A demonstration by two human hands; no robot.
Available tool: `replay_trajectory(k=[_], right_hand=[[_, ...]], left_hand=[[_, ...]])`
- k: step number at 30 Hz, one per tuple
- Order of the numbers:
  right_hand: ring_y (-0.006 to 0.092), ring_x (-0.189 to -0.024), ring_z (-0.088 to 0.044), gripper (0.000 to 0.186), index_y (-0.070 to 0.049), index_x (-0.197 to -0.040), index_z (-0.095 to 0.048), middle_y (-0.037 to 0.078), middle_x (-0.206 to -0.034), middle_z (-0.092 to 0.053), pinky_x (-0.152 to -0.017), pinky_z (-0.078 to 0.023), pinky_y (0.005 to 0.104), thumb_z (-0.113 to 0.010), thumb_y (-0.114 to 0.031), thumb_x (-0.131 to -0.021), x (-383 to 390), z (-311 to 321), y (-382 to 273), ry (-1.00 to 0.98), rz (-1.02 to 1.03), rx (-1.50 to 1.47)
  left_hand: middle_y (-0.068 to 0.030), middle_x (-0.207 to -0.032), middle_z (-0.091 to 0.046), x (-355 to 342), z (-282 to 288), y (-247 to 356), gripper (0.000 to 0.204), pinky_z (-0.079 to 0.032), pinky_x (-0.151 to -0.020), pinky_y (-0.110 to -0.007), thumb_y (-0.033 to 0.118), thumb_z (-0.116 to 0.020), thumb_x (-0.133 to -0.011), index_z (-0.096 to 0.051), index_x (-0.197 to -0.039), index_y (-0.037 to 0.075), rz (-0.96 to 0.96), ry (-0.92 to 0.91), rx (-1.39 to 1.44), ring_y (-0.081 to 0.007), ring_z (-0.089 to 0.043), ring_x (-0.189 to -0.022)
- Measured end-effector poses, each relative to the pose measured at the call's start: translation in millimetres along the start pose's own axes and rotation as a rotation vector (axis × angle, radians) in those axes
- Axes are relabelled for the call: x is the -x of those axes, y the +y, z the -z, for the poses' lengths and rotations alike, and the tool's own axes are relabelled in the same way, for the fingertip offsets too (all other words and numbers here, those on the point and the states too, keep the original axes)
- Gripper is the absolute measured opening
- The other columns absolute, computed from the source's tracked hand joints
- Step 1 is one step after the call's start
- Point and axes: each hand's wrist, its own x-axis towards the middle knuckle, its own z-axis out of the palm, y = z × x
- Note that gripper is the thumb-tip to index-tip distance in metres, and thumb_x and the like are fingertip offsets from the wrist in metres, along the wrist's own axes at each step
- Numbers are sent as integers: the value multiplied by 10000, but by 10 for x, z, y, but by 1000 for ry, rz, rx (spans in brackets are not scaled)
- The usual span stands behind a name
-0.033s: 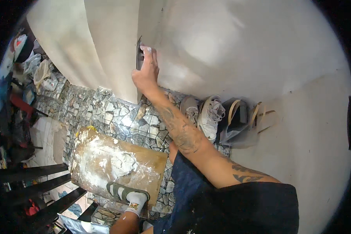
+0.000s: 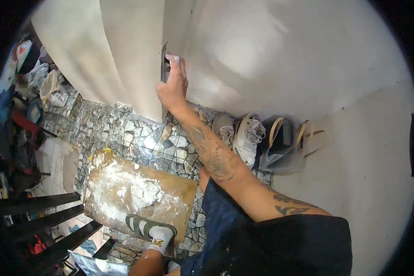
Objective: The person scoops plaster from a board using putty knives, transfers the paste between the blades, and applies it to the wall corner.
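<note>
A thin dark-bladed plastering trowel (image 2: 163, 66) is held in my right hand (image 2: 172, 87), with its blade pressed edge-on along the vertical wall corner (image 2: 163, 27). White paste smears my fingers, which are closed round the handle; the grip itself is mostly hidden behind them. To the left of the blade runs a narrow pale wall face (image 2: 135, 55), and to the right a broad grey-white wall (image 2: 262, 55). On the floor lies a wooden board (image 2: 179, 186) bearing a heap of white paste (image 2: 145, 193). My left hand is out of sight.
My sandalled foot (image 2: 154, 230) rests on the board. Sneakers (image 2: 249, 138) and a clear bag with tan handles (image 2: 280, 156) stand by the right wall. Black bars (image 2: 46, 202) jut in at lower left; plastic bags (image 2: 50, 87) lie farther off. Stone-patterned tiles (image 2: 138, 133) cover the floor.
</note>
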Motion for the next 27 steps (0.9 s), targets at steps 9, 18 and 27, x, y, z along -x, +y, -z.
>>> replay_trajectory(k=[9, 18, 27], right_hand=[[256, -1003, -457, 615, -20, -1172, -360, 128, -1056, -469, -871, -370, 377, -436, 92, -572, 254, 1122, -87, -205, -575, -1271], [266, -1083, -391, 745, -45, -1247, -255, 131, -1156, -400, -932, -290, 381, -527, 92, -567, 1278, 1479, -1225, -819, -651, -1330], [293, -997, -407, 507, -95, -1117, -442, 149, -1079, -390, -865, -326, 357, -518, 31, -632, 1731, 1232, -1421, -1082, 339, -941]], left_hand=[[-67, -989, -530, -63, -584, -423, 397, -385, -790, -303, 254, -524, -775, -460, -1077, 4, -151, 111, -352, -182, -513, -862], [-102, -966, -543, -87, -1317, -883, 372, -439, -767, -296, -18, -548, -717, -431, -1069, -32, -151, -217, -291, -177, -546, -844], [-111, -913, -557, 34, -1254, -988, 328, -468, -717, -288, -64, -548, -705, -454, -1019, -41, -269, -188, -170, -177, -563, -783]])
